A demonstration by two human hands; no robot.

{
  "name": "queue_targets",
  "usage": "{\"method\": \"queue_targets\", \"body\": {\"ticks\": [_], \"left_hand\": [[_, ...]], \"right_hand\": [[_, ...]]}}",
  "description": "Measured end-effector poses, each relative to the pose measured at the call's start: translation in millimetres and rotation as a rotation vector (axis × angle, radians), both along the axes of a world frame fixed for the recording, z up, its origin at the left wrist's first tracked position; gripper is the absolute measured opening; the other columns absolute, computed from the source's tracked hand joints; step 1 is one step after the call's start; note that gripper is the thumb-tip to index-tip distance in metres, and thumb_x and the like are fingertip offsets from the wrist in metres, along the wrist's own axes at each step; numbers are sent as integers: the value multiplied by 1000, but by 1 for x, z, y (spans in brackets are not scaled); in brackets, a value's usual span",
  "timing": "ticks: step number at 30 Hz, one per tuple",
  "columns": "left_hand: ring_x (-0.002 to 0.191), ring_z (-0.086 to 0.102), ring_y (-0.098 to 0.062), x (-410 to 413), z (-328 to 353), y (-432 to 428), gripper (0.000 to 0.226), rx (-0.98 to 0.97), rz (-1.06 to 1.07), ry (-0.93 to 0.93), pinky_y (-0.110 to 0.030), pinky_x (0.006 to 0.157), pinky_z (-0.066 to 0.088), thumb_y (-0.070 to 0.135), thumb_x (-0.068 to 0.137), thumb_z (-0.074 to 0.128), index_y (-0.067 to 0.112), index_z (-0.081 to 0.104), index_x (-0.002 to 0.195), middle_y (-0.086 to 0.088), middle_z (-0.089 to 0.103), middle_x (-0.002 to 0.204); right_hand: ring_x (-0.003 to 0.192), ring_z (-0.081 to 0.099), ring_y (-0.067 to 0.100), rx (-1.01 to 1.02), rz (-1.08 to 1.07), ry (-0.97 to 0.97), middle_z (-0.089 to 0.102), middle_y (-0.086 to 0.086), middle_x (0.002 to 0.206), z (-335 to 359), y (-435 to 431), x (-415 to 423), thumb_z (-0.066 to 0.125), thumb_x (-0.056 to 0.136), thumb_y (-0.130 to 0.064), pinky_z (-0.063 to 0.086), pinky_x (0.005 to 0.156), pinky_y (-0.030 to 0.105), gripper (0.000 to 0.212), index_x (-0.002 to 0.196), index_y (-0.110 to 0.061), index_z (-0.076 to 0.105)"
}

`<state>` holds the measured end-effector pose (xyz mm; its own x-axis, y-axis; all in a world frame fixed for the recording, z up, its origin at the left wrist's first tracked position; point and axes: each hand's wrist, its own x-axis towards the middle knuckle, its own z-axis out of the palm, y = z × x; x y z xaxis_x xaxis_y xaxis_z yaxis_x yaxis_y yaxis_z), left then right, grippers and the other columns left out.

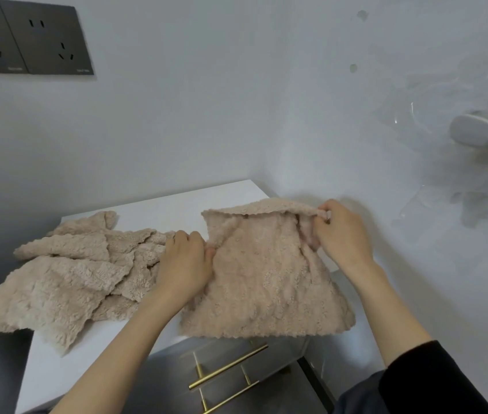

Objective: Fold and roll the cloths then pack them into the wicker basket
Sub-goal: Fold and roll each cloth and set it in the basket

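A beige fluffy cloth (266, 282) lies on the right part of a white cabinet top (159, 210), with its far edge turned over toward me. My left hand (186, 261) pinches the cloth's left edge. My right hand (342, 231) pinches the folded far right corner. A heap of several similar beige cloths (75, 267) lies crumpled to the left, spilling over the cabinet's left edge. No wicker basket is in view.
The cabinet stands in a corner against grey-white walls. Below the front edge are drawers with brass bar handles (227, 367). Two dark wall sockets (27, 37) sit at the upper left. A white wall fitting (481, 135) sticks out at the right.
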<state>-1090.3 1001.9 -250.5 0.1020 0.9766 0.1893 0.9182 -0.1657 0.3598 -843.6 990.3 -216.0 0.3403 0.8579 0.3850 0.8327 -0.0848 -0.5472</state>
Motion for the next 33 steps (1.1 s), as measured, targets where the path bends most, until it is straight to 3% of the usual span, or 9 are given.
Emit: {"method": "queue_targets", "body": {"ticks": [5,8,12,16,20,25,28,31,33], "left_hand": [[55,46,-19,-31,18,-2,15,105,52,-190,-31,46,27,21,98,45,10,38,91,-3,50,66],[53,50,-16,-47,21,-3,22,112,98,-211,-31,43,33,19,95,52,9,38,108,-1,52,64],[55,50,-11,-54,20,3,58,24,114,-240,-26,50,39,32,93,57,10,29,139,7,49,65],[64,52,-8,-56,22,7,61,-36,82,-251,-24,54,38,39,93,54,14,29,144,7,54,74],[118,53,-21,-64,26,5,52,-143,7,-255,-28,83,39,30,92,59,23,40,140,-6,54,134],[115,52,-17,-69,28,1,42,-129,-55,-287,-27,86,37,18,90,62,29,52,130,3,53,134],[102,61,-18,-73,28,1,37,-77,-48,-319,-26,75,42,17,90,62,32,59,124,1,67,111],[50,50,-1,-79,29,1,27,20,-53,-433,-12,50,34,20,91,61,37,62,113,11,58,53],[48,50,0,-82,33,2,21,81,-23,-557,-13,50,35,22,91,62,37,66,106,12,59,56]], "right_hand": [[76,61,-7,135,251,390,65,-17,95,5,16,-10,43,98,-14,43,63,8,37,131,-30,42],[80,59,15,10,350,436,58,-6,123,1,21,-15,42,98,-13,45,64,10,50,140,-36,31],[71,52,16,-198,122,83,60,6,88,-13,17,-3,47,95,-19,37,55,25,9,96,-12,53],[52,36,17,-517,83,-47,42,3,60,-18,11,5,46,95,-35,26,48,29,42,60,-17,30],[43,35,13,-509,123,14,32,-10,36,-20,14,-3,50,93,-45,25,48,29,54,50,-18,31],[33,31,7,-525,142,137,31,-10,30,-21,20,-8,61,86,-35,24,46,26,57,37,-19,37],[52,39,15,-396,146,337,44,0,55,-20,21,-8,63,85,-21,29,55,25,29,60,-13,48],[67,55,11,-201,192,732,61,-2,75,-14,19,-6,65,88,-26,40,58,20,17,82,-10,66],[79,59,12,-85,251,964,66,1,88,-9,18,-3,65,89,-26,45,66,22,22,100,-7,70]]}}
